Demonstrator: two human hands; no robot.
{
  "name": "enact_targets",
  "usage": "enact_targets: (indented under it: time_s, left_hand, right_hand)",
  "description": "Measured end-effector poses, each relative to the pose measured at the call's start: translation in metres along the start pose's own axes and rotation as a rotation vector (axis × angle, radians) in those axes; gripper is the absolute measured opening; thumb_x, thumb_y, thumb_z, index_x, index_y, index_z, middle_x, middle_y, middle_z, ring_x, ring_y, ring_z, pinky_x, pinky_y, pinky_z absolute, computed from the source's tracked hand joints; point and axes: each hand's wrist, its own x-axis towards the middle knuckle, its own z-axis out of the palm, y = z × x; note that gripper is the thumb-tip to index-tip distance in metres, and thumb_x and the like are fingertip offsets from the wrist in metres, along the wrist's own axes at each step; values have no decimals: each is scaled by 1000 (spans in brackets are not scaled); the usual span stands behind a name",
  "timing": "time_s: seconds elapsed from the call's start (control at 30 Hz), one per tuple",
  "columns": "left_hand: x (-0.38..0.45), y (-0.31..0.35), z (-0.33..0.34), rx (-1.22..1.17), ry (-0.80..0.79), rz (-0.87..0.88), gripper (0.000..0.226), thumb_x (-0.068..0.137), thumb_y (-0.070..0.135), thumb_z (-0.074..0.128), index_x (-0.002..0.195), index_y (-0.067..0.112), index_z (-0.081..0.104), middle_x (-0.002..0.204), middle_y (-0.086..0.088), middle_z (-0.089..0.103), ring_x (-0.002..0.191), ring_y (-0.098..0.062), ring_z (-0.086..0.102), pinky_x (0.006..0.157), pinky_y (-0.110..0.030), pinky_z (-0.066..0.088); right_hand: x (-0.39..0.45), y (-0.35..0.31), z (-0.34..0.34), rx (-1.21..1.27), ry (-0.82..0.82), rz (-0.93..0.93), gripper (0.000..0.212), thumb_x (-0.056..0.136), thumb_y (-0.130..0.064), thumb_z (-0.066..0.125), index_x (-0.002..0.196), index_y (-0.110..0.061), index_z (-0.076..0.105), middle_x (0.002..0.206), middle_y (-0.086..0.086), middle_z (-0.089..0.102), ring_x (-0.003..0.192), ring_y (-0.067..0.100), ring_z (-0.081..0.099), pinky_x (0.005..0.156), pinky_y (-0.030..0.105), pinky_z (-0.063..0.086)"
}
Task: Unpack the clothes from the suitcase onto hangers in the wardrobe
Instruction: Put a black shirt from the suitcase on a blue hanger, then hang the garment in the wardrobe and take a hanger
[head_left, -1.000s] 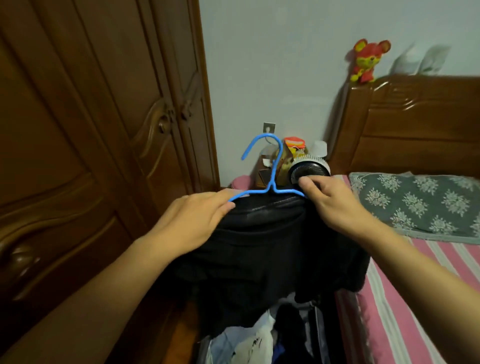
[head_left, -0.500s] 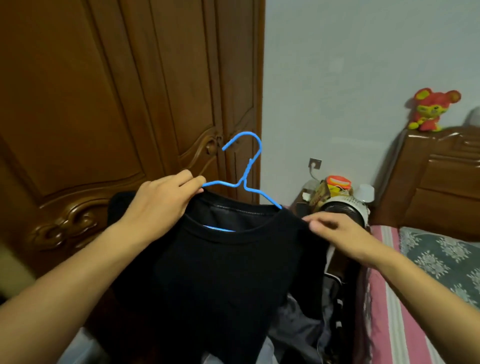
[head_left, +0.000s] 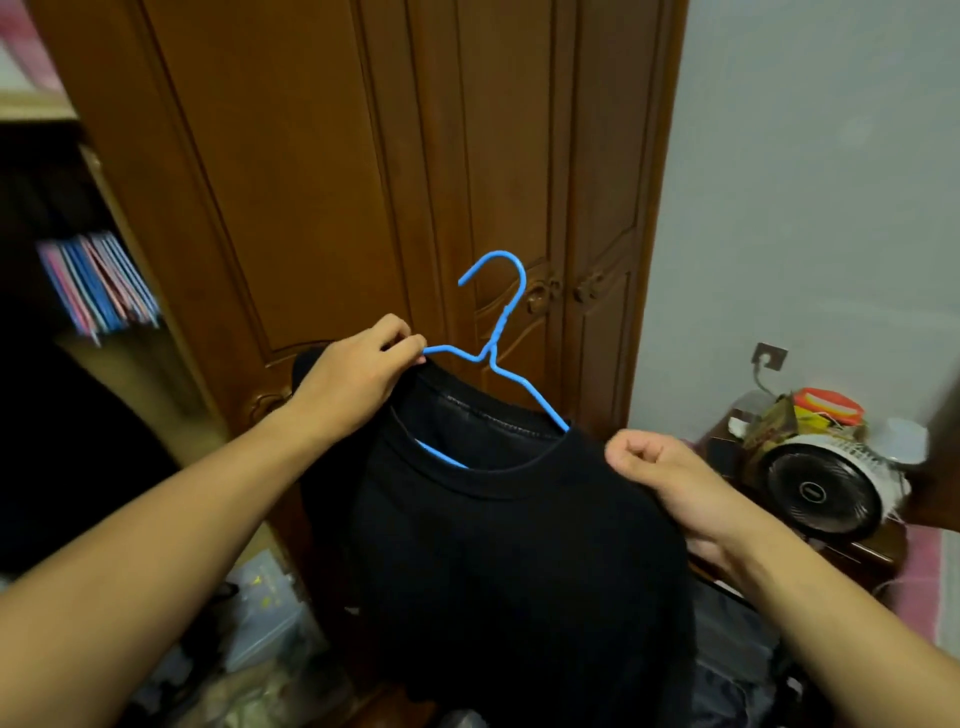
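— Well, from the head camera, where does the black shirt (head_left: 519, 545) sit?

— It hangs on the blue hanger (head_left: 493, 358), held up in front of the closed wardrobe door (head_left: 322, 171). One arm of the wire shows through the neck opening; the hook points up, free of any rail.

— And the hands?

— The left hand (head_left: 353, 379) pinches the hanger's left shoulder together with the cloth over it, fingers curled tight. The right hand (head_left: 670, 483) is curled on the shirt's right shoulder, on the side away from the door — it looks to be gripping the fabric, though whether the wire is inside that grip cannot be told.

— How would the shirt handle?

— Soft and light by the look of it, drooping limp below the hanger, so it has no shape of its own. The thin wire is the stiff part and probably the better place to hold — at the twisted neck under the hook, leaving the hook clear for a rail. Smooth wire and a wide neck could let a shoulder slide off if the hanger tips.

— Anything beside the door?

— To its right, a small fan (head_left: 826, 488) on a cluttered bedside stand. To its left, an open section with striped cloth (head_left: 98, 286), blurred.
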Motion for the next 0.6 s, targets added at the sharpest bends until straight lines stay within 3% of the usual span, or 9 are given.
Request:
enact_targets:
  time_s: [0.1, 0.17, 0.23, 0.33, 0.37, 0.43, 0.5, 0.6]
  left_hand:
    - [-7, -6, -7, 125, -67, 38, 21, 105, 24, 46, 116, 10, 58, 100, -9, 56, 70, -27, 58, 43, -35, 44]
    - [-4, -4, -10, 204, -75, 16, 16, 103, 20, 54, 115, 11, 57, 94, -7, 53, 66, -27, 55, 41, -35, 38]
    - [5, 2, -15, 224, -27, -53, 16, 104, 23, 52, 111, 11, 59, 88, -7, 52, 64, -28, 55, 40, -32, 33]
    - [15, 8, -22, 192, 82, -159, 26, 106, 31, 41, 104, 14, 60, 83, -5, 54, 64, -29, 57, 42, -31, 31]
    - [16, 9, -23, 183, 102, -186, 29, 107, 33, 38, 104, 14, 60, 82, -4, 54, 65, -28, 57, 43, -32, 34]
    - [19, 9, -23, 173, 118, -238, 30, 109, 34, 37, 103, 15, 59, 80, -4, 55, 65, -29, 57, 45, -33, 35]
    - [21, 11, -24, 151, 124, -267, 27, 106, 35, 41, 102, 15, 60, 79, -3, 55, 64, -30, 58, 46, -32, 34]
    - [21, 20, -24, 64, 114, -266, 28, 104, 36, 43, 105, 16, 63, 81, -2, 57, 66, -30, 59, 47, -36, 44]
  right_hand:
    - [6, -12, -12, -798, 439, -540, 25, 101, -18, 56, 78, -27, 61, 80, -9, 60, 77, 2, 56, 74, 14, 40]
    - [5, -20, -18, -1077, 412, -804, 16, 101, -27, 52, 89, -23, 62, 85, -8, 54, 78, 5, 51, 73, 15, 38]
    - [3, -23, -22, -1185, 316, -752, 27, 101, -43, 46, 104, -21, 62, 97, -9, 52, 87, 7, 51, 74, 19, 39]
    - [12, -19, -39, -1146, 297, -376, 54, 98, -53, 47, 146, -28, 39, 134, -7, 48, 121, 12, 48, 97, 29, 41]
    - [14, -16, -47, -1124, 251, -241, 62, 98, -51, 50, 152, -31, 28, 143, -6, 47, 129, 15, 48, 103, 33, 42]
    - [15, -11, -60, -1070, 192, -70, 61, 99, -48, 48, 152, -37, 20, 143, 1, 54, 125, 24, 56, 99, 39, 48]
    - [14, -9, -68, -1171, 293, -18, 54, 100, -48, 44, 149, -34, 24, 131, 8, 63, 113, 28, 61, 90, 42, 52]
    - [15, -21, -53, -1299, 415, -249, 67, 97, -53, 52, 153, -27, 26, 133, -1, 50, 123, 18, 46, 101, 38, 45]
